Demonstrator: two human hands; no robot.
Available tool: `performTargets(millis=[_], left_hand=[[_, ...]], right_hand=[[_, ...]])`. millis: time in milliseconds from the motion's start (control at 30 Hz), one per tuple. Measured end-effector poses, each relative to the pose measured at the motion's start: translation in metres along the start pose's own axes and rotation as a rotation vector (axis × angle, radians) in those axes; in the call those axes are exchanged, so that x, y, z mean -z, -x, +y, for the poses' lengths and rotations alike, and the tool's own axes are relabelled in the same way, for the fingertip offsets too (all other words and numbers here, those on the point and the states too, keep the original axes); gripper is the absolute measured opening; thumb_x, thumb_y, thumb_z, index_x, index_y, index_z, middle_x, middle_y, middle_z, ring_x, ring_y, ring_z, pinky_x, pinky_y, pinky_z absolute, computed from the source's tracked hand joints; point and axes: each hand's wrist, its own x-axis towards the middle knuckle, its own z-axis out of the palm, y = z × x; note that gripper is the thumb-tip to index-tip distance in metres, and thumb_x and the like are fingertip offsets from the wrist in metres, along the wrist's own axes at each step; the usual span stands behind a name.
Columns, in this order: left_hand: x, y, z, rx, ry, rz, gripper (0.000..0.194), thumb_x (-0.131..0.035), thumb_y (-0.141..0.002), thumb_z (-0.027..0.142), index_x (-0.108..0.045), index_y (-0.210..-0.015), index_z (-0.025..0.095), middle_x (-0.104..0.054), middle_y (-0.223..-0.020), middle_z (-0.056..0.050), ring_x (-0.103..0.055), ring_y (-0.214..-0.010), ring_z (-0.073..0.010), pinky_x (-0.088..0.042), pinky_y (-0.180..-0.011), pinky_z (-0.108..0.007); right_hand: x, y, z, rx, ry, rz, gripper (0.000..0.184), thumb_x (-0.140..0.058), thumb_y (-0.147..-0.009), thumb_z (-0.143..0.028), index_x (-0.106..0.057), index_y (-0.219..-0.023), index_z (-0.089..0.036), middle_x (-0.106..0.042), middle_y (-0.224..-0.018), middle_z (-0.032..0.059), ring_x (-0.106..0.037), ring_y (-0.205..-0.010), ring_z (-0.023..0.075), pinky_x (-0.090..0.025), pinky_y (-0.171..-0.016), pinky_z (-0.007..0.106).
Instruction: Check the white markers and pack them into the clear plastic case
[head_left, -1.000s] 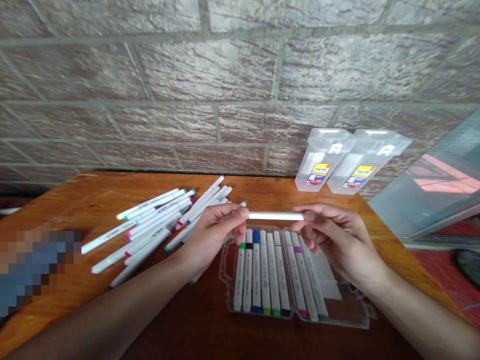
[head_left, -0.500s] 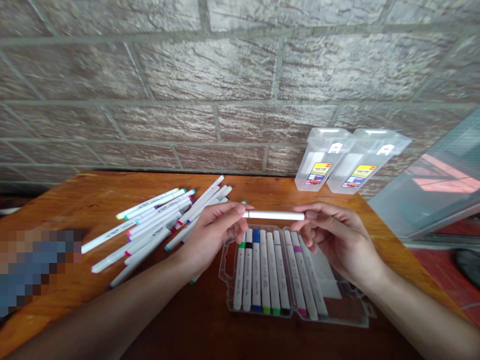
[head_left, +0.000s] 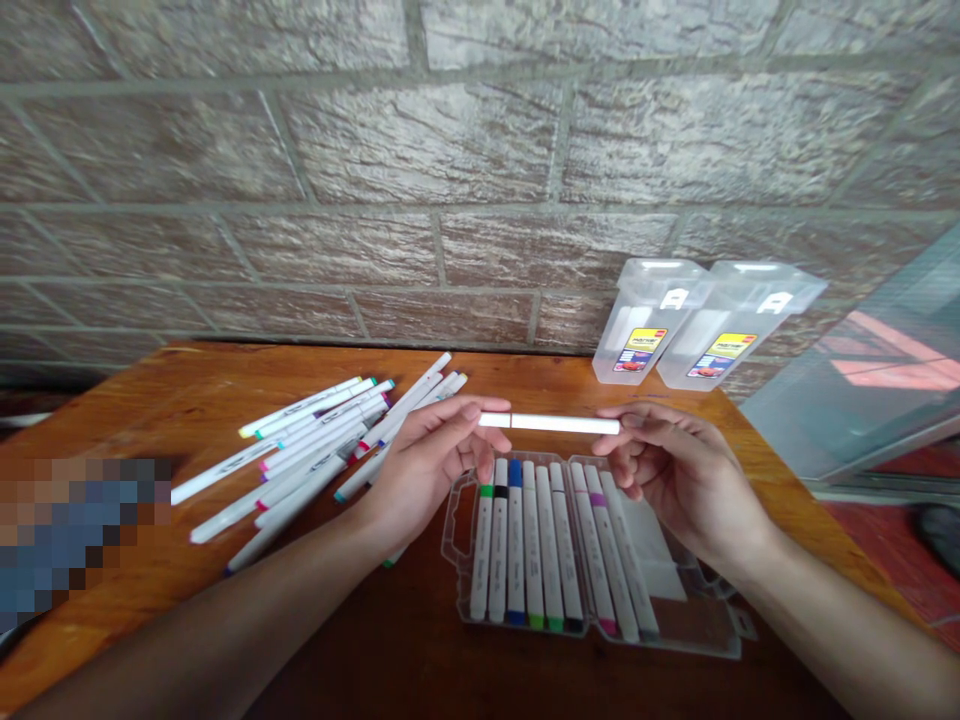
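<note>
On the tabletop (head_left: pixel 157 400), loose markers (head_left: pixel 309 467) lie left; nearer and right of them, a case (head_left: pixel 675 647) holds a row of markers (head_left: pixel 549 550); far right, two containers (head_left: pixel 720 310) stand before the wall (head_left: pixel 480 150).

Bare forearms (head_left: pixel 255 620), bare slender fingers (head_left: pixel 451 428)

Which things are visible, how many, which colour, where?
Held marker: one, white, centre
Case: one, clear, front centre
Case markers: nine, mostly white, inside it
Loose markers: many, overlapping, mostly white, table's left
Boxes: two, translucent, rear right
Table: one, brown, beneath
Wall: one, grey-brown, behind
Panel: one, greyish, right
Floor: one, red, lower right
Dark object: one, black, right edge
Left hand: one, bare, marker's left end
Right hand: one, bare, marker's right end
</note>
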Motion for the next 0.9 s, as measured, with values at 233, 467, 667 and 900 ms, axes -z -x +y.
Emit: performTargets(millis=[233, 467, 667, 900], left_hand=[[-0.0003, 0.0008, -0.0008, -0.026, 0.017, -0.055, 0.026, -0.073, -0.093, 0.03, -0.081, -0.111, 0.013, -0.08, -0.084, -0.01, -0.063, -0.059, -0.0129, -0.05, -0.061, -0.028], [-0.0013, 0.0035, 0.0005, -0.041, 0.021, -0.118, 0.029, -0.075, -0.093, 0.03, -0.08, -0.117, 0.015, -0.081, -0.087, -0.012, -0.064, -0.06, -0.0131, -0.05, -0.064, -0.028], [-0.0005, 0.0036, -0.0008, -0.049, -0.04, -0.135, 0.03, -0.073, -0.095, 0.03, -0.079, -0.121, 0.017, -0.082, -0.092, -0.011, -0.065, -0.062, -0.0122, -0.051, -0.064, -0.027], [-0.0037, 0.0013, -0.002, -0.071, -0.323, -0.028, 0.034, -0.072, -0.094, 0.038, -0.077, -0.12, 0.015, -0.082, -0.094, -0.012, -0.065, -0.06, -0.0134, -0.055, -0.063, -0.029]], right_hand=[[0.0019, -0.0043, 0.0001, -0.063, -0.014, 0.036, 0.016, -0.079, -0.075, -0.027, -0.082, -0.084, -0.015, -0.076, -0.059, 0.0069, -0.062, -0.04, 0.0142, -0.048, -0.035, 0.02], [0.001, -0.0068, -0.002, -0.115, -0.027, 0.061, 0.017, -0.08, -0.073, -0.029, -0.082, -0.082, -0.014, -0.071, -0.051, 0.0064, -0.061, -0.04, 0.0143, -0.047, -0.035, 0.019], [0.003, -0.0077, -0.0005, -0.101, -0.047, 0.087, 0.017, -0.081, -0.072, -0.027, -0.082, -0.082, -0.013, -0.079, -0.065, 0.0085, -0.065, -0.043, 0.0139, -0.05, -0.037, 0.019], [0.0048, -0.0068, 0.0011, 0.021, -0.02, 0.083, 0.016, -0.081, -0.079, -0.027, -0.08, -0.089, -0.014, -0.079, -0.072, 0.0073, -0.065, -0.046, 0.0144, -0.052, -0.039, 0.022]])
